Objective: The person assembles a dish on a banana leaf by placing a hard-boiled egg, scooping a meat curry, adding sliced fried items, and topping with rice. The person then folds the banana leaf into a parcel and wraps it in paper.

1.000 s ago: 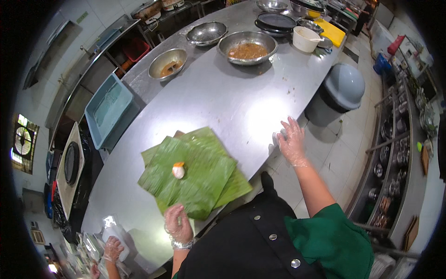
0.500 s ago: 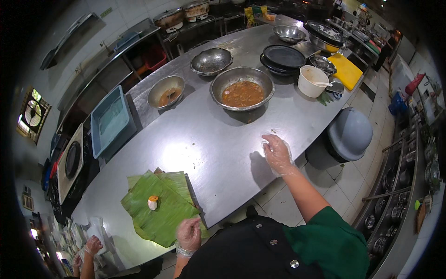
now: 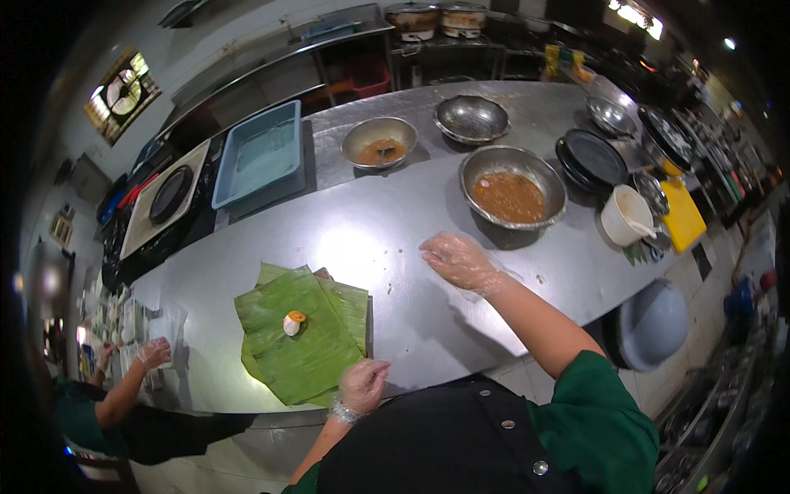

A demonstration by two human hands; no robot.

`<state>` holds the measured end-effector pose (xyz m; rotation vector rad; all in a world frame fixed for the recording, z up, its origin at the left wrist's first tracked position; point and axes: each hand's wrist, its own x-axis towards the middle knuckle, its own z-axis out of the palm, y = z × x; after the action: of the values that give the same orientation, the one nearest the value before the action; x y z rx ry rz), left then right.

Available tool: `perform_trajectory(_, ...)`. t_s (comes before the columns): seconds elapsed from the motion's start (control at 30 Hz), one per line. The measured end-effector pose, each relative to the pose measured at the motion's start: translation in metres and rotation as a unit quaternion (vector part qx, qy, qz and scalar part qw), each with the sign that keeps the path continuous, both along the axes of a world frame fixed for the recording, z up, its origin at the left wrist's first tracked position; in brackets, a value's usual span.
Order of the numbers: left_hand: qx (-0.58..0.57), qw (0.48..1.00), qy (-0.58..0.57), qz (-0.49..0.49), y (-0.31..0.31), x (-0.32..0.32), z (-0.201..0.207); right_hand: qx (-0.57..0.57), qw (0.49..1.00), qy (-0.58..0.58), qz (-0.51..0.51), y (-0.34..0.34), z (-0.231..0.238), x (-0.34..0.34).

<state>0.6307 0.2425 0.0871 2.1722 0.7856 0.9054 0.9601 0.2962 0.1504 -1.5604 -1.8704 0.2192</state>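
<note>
Kitchen bkgd: light walls, fan [image 3: 126, 92] in far-left window, metal counter [image 3: 280, 90] & big pots [image 3: 412, 20] along far side. Main surface = long steel table [image 3: 206, 288], edges bent by lens. Wearer's black apron [image 3: 428, 440] at near side; co-worker, green sleeve [image 3: 86, 420], at left end, gloved hand [image 3: 154, 352] by clear plastic.

Domed grey bin [image 3: 654, 325] on floor, right of table. Blue-grey tub [image 3: 262, 191] toward far left; left of it, pale tray [image 3: 140, 230] w/ black oval plate [image 3: 171, 195] on top. Stack of green leaves [image 3: 288, 366] lies flat, near-left part of table, sheets overlapping at diff. angles.

Lg metal bowl [image 3: 494, 217] w/ brown saucy mix, far right of leaves; 2 more metal bowls beyond: one [image 3: 380, 128] w/ a little brown mix, other [image 3: 471, 119] just right of it. Farther right: stacked black plates [image 3: 594, 156], yellow board [image 3: 685, 218], white bucket [image 3: 621, 221] w/ pale handle sticking out.

R hand [image 3: 457, 262], clear glove, over mid-table btwn leaves & lg bowl: fingers out, slightly apart from thumb, holding nothing. L hand [image 3: 364, 387], gloved, fingers curled, at leaves' near-right corner; can't tell if pinching the leaf. Smallest: white-&-orange food piece [image 3: 292, 323], on top leaf approx mid-stack, clear of both hands.
</note>
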Motion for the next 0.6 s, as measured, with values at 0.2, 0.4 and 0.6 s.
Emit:
perform_trajectory(0.2, 0.033, 0.969, 0.008, 0.245, -0.020, 0.027, 0.011, -0.158, 0.987, -0.006, -0.041, 0.164, -0.004, 0.014)
perform_trajectory(0.4, 0.040, 0.935, 0.162, 0.313, -0.102, 0.027, 0.034, 0.098, 0.982, -0.082, -0.139, 0.362, -0.079, 0.090)
perform_trajectory(0.6, -0.126, 0.709, 0.129, 0.682, -0.280, 0.011, 0.040, -0.203, 0.959, -0.114, -0.162, 0.375, -0.052, 0.051)
